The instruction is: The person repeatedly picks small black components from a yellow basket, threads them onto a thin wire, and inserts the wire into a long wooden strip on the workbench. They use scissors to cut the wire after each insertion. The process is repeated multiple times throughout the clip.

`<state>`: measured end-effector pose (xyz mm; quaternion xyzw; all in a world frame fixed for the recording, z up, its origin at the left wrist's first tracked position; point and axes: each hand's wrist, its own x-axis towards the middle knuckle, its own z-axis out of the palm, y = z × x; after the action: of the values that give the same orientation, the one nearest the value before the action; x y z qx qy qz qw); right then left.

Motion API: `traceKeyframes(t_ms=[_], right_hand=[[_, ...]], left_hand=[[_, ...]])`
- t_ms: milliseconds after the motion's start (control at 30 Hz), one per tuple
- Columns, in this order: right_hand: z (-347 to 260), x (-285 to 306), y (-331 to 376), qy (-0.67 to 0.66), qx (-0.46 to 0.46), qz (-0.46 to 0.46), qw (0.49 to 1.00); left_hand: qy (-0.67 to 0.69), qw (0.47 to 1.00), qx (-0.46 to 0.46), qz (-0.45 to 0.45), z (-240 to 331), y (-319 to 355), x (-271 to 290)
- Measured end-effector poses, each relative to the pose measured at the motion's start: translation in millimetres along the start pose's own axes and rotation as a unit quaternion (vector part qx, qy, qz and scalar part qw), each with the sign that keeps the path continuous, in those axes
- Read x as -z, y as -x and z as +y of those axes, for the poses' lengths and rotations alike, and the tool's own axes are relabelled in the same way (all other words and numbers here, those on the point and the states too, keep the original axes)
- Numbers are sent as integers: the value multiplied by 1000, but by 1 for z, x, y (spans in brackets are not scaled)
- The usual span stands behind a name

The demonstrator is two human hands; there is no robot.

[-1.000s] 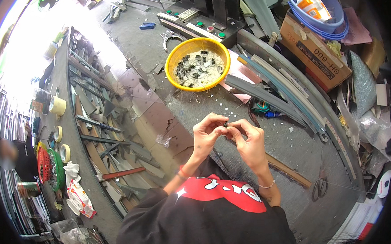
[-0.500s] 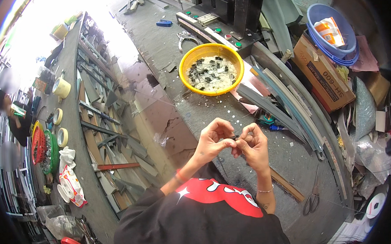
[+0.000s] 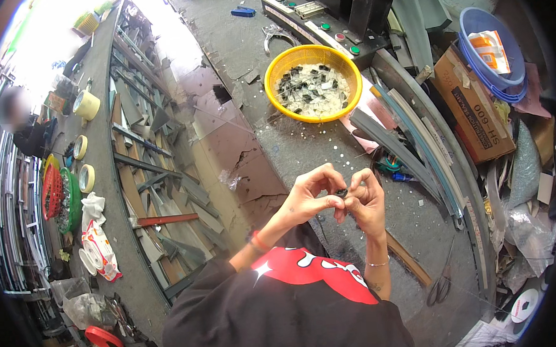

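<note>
Both my hands meet in front of my chest, above the grey workbench (image 3: 383,256). Between the thumb and fingers of my left hand (image 3: 310,194) is a small black piece (image 3: 341,193), too small to name more exactly. My right hand (image 3: 366,205) is pinched closed right beside it, its fingertips almost touching the piece; whatever they hold is hidden. Beyond my hands stands a yellow plastic basket (image 3: 273,102) of small clear and black pieces.
Long grey strips (image 3: 395,148) and a cardboard box (image 3: 470,116) lie on the right, with blue basins (image 3: 517,76) above. Scissors (image 3: 440,289) and a brown strip (image 3: 408,258) are near my right forearm. Pliers (image 3: 277,38) lie behind the basket. A person (image 3: 31,139) is at far left.
The view has shifted a little, so the basket and bench appear farther right and higher. My hands stay together, and the black piece shows more clearly between the fingers.
</note>
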<state>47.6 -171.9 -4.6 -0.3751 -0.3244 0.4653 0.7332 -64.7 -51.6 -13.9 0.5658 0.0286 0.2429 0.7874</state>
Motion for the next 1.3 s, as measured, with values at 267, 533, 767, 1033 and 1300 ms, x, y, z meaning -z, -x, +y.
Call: traceKeyframes(t_ms=[267, 533, 767, 1033, 1300], right_hand=[[5, 5, -4, -13, -38, -20, 999], [12, 2, -7, -5, -63, -45, 997], [25, -3, -13, 85, -44, 43, 994], [30, -4, -9, 110, -17, 46, 993], [27, -2, -4, 139, -47, 1, 989]], left_hand=[[16, 1000, -16, -1, -6, -3, 4], [160, 983, 66, -58, 5, 2, 15], [172, 981, 80, -29, -6, 4, 22], [96, 994, 44, -37, -18, 8, 35], [-16, 996, 57, -72, -10, 10, 49]])
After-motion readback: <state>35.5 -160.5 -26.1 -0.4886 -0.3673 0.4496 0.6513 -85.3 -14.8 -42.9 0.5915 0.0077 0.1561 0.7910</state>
